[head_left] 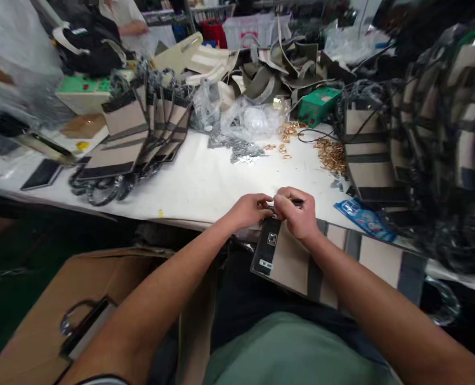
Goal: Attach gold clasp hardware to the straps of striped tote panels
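A striped beige and dark bag panel (297, 256) lies across my lap and the table's front edge. On its dark end band sit a small square metal fitting (272, 239) and a pale metal plate (266, 264). My right hand (297, 211) is closed around a thin dark tool (297, 201), whose kind I cannot make out; its tip is hidden by the fingers. My left hand (253, 210) pinches at the far corner of the same dark band, fingertips close to the right hand's. Whatever lies between those left fingers is too small to name.
Stacked striped bags stand at left (121, 144) and right (374, 155). Gold-coloured fittings (329, 155), silver metal pieces (245, 149), a green box (318, 105) and a blue packet (364, 218) lie on the table. A cardboard box (56, 305) is below left. Another person's arm (133, 28) shows behind.
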`<state>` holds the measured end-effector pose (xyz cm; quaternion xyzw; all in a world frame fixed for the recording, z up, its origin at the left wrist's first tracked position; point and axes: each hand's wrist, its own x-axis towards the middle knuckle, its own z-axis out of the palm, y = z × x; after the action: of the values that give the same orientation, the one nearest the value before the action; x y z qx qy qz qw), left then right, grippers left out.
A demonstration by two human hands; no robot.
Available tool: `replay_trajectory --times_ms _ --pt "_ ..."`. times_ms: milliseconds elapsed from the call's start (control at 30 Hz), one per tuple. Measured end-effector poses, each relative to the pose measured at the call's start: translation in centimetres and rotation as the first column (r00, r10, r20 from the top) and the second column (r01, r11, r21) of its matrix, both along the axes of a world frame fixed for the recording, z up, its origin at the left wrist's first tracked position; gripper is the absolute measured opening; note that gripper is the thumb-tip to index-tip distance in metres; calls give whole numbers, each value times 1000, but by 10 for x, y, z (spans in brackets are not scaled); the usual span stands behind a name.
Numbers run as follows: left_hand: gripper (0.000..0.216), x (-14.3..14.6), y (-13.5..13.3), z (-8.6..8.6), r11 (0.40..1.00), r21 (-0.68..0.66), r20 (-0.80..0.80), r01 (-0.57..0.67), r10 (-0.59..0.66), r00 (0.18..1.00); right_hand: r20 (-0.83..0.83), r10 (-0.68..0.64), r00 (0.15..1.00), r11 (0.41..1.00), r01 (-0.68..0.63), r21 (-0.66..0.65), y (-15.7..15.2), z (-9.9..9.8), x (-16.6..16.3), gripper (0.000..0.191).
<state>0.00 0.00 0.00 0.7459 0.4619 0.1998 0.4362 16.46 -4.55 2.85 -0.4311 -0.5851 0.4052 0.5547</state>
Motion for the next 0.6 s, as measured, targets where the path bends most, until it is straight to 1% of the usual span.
replay_trajectory --times_ms 100,200,300,433,533,600 --pt "24 7 5 7 1000 -12 -165 21 -23 986 -66 8 998 1000 -10 -26 0 -2 2 38" --pt "19 13 10 10 998 -65 -259 0 -17 966 -135 9 991 999 -13 -34 2 -6 4 39" --pt "21 16 17 9 990 -137 -259 -24 -13 966 -167 3 986 1000 -8 -28 4 -8 5 42" --pt "22 18 25 8 969 -243 -230 -55 -3 973 -201 -3 979 1000 1 -14 6 -2 6 43" --pt "18 20 30 12 916 -395 -159 -67 4 987 -249 -9 968 999 17 27 7 2 4 42" --pt "17 21 32 15 874 -480 -117 -73 19 993 -230 5 973 1000 -2 14 8 4 2 43"
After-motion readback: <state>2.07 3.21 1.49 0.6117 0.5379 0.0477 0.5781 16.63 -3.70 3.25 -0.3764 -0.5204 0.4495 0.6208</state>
